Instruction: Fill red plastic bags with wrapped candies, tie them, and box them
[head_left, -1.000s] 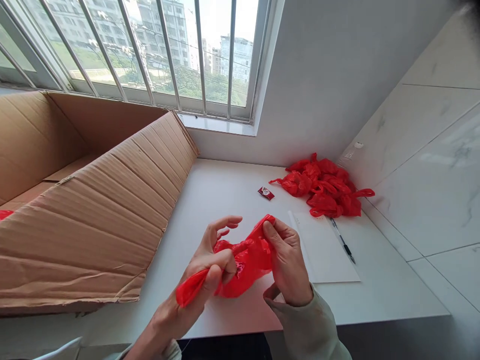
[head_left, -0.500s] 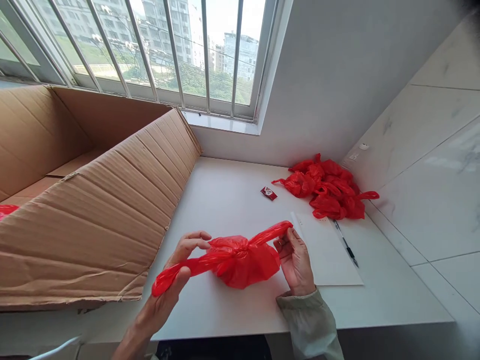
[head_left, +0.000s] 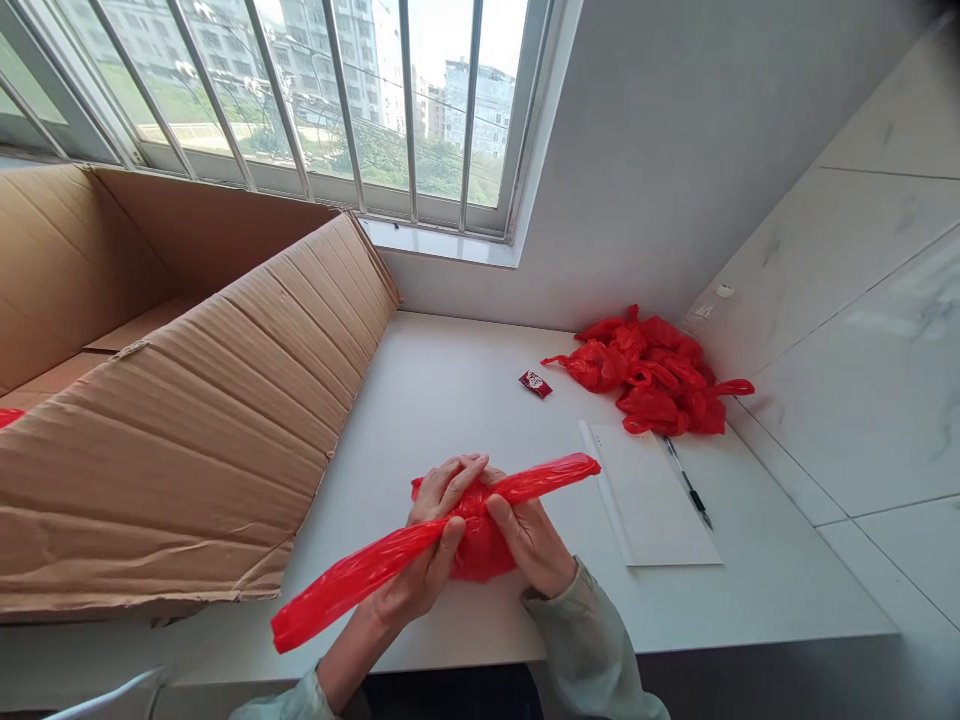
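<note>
A red plastic bag (head_left: 484,550), bunched at its middle, rests on the white table in front of me. One twisted handle stretches toward the lower left, the other toward the upper right. My left hand (head_left: 431,540) grips the bag at the base of the left handle, thumb in front and fingers over the top. On the other side, my right hand (head_left: 529,530) pinches the base of the right handle, thumb in front. Both hands are close together at the bunched centre. What the bag contains is hidden.
A large open cardboard box (head_left: 225,430) stands at the left, with a bit of red plastic inside. Toward the back right lies a heap of red plastic bags (head_left: 660,370). A small dark red packet (head_left: 535,384), a white notepad (head_left: 652,500) and a pen (head_left: 688,485) lie on the table (head_left: 435,370).
Both hands have slid inward from the handles to the bag's bunched centre and closed there. The two handles now stick out free on either side.
</note>
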